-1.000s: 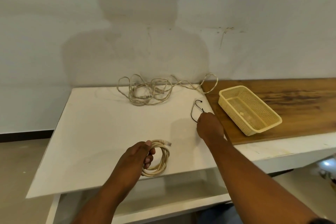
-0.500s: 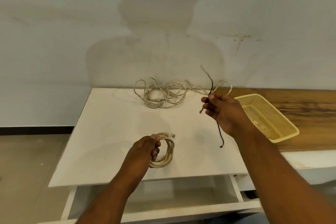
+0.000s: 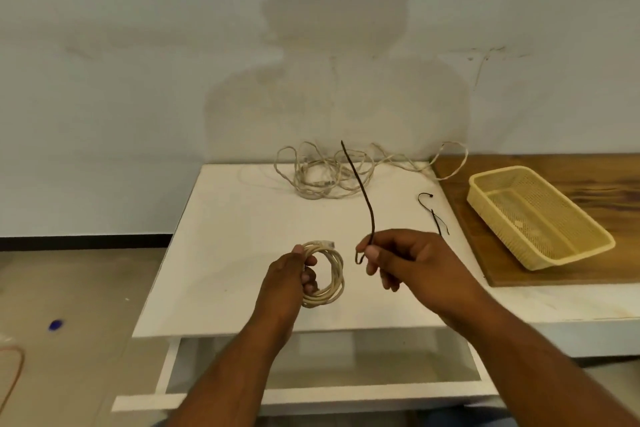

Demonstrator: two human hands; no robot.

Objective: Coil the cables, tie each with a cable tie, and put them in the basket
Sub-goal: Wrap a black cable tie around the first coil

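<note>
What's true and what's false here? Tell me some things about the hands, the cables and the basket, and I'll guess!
1. The left hand holds a coiled cable. True.
2. The right hand holds a spoon. False: it pinches a black cable tie.
3. A cable lies in the basket. False: no cable is in it.
4. A tangled cable lies at the back of the white table. True.

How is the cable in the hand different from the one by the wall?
The coiled cable is wound into a neat ring; the loose cable sprawls in a tangle. The left hand holds the coiled cable; the loose cable lies on the white table, untouched. Both are beige.
</note>
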